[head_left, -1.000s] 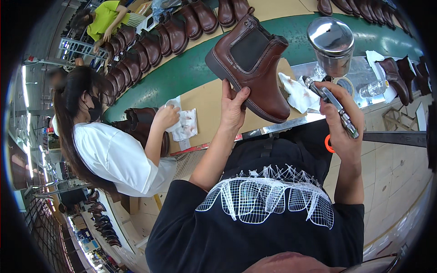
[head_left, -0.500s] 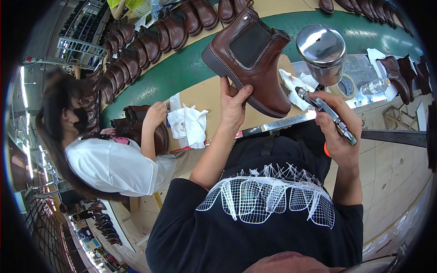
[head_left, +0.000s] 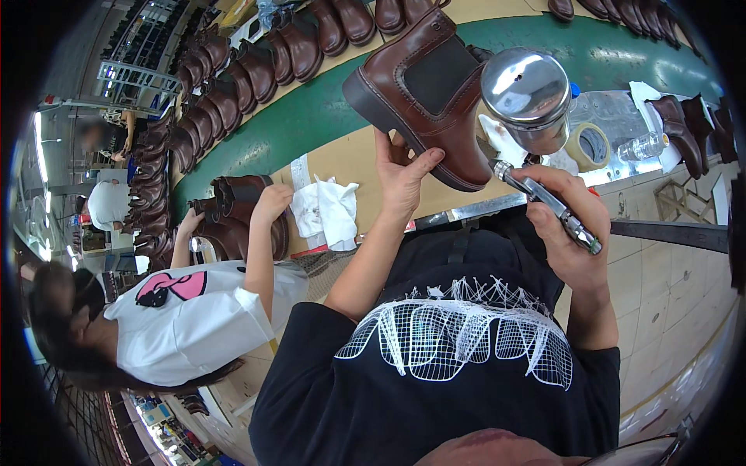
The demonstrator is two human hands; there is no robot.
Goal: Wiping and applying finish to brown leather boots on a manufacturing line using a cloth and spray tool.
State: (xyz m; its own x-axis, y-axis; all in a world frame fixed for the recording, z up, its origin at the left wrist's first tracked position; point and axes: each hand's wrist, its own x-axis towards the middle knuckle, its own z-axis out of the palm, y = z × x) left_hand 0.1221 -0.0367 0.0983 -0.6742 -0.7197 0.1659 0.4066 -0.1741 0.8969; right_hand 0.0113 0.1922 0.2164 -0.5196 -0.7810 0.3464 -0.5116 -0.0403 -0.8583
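Left hand (head_left: 404, 175), arm raised, grips the sole of a brown ankle boot (head_left: 431, 89) held above the tan workbench (head_left: 350, 159). Right hand (head_left: 567, 225), wrist bent, is clamped around a spray gun (head_left: 544, 200) just right of the boot, its shiny metal cup (head_left: 528, 93) upright.

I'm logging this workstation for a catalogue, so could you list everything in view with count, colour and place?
ankle boot: one, brown, held up over the bench.
spray gun: one, silver with round cup, beside the boot.
boots in rows: many, brown, along the green belt.
cloth: one, white, on the bench.
tape roll: one, tan, right of the cup.
co-worker: one, white shirt, left.
left hand: grips the boot's sole.
right hand: holds the spray gun.
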